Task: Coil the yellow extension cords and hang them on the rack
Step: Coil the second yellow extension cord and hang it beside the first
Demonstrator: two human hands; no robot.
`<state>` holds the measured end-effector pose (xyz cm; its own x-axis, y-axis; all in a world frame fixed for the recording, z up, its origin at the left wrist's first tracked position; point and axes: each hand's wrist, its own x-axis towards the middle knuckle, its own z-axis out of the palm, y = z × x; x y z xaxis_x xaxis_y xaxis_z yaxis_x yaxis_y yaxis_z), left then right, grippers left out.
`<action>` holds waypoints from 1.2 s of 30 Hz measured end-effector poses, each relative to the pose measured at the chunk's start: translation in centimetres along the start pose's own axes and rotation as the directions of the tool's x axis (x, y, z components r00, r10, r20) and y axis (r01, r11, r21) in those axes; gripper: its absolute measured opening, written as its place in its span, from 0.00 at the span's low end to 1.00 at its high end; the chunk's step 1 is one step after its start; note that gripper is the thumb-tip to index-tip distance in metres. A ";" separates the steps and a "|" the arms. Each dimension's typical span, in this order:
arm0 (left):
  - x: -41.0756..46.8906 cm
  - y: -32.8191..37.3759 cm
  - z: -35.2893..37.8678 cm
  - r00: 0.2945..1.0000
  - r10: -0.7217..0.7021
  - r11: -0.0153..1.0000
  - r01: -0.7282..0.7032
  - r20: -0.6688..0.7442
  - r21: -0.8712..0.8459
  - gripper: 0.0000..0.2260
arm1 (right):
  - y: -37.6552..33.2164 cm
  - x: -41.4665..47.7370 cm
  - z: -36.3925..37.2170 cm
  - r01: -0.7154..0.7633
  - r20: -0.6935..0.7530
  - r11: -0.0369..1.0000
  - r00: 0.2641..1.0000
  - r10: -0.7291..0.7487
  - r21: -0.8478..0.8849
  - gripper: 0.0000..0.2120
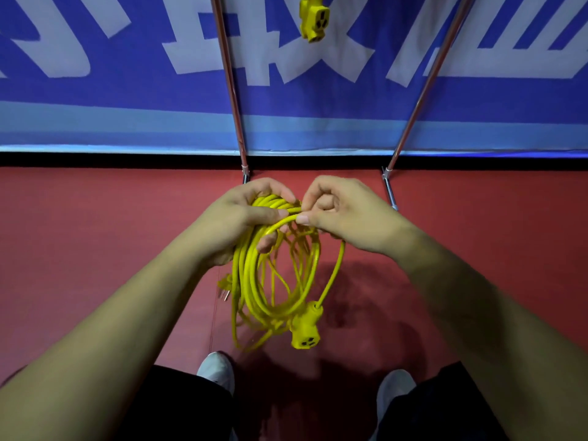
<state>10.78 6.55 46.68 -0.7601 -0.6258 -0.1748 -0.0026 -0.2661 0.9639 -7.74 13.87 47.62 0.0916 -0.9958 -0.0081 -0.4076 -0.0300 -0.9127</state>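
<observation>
A yellow extension cord (254,288) hangs in several loops over the red floor. My left hand (241,218) grips the top of the bundle. My right hand (343,211) pinches one strand of the same cord right beside the left thumb. That strand runs down to the cord's yellow socket end (305,331), which dangles at the bottom right of the coil. The pronged plug (225,286) pokes out at the coil's left. The two metal legs of the rack (229,78) rise ahead. Another yellow socket (313,19) hangs at the top, between the legs.
A blue banner with white lettering (127,90) covers the wall behind the rack. The red floor (95,233) lies below. My two white shoes (216,370) and dark trousers show at the bottom edge, close under the coil.
</observation>
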 end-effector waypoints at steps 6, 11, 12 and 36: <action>0.1 0.9 -0.8 0.997 0.031 0.985 -0.044 -0.078 -0.169 0.08 | 6.8 -1.4 -2.3 -0.141 0.449 0.942 0.851 0.273 -0.304 0.05; -0.3 1.4 -1.6 0.995 0.041 0.994 -0.050 -0.092 -0.094 0.08 | 8.9 -2.0 -2.9 -0.309 0.261 0.944 0.908 0.329 -0.113 0.06; -0.3 1.4 -1.8 0.995 0.023 0.996 -0.031 -0.099 -0.088 0.09 | 8.3 -1.8 -3.1 -0.293 0.191 0.954 0.935 0.299 -0.062 0.05; 0.0 0.8 1.3 0.974 -0.083 0.972 0.126 0.210 -0.198 0.19 | -0.3 -0.7 -0.3 -0.054 -0.136 0.859 0.991 -0.018 -0.509 0.46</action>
<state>9.94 7.36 47.72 -0.8766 -0.4338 -0.2084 0.0306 -0.4824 0.8754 -7.93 14.59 47.98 -0.0257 -0.9976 0.0640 -0.8175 -0.0159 -0.5757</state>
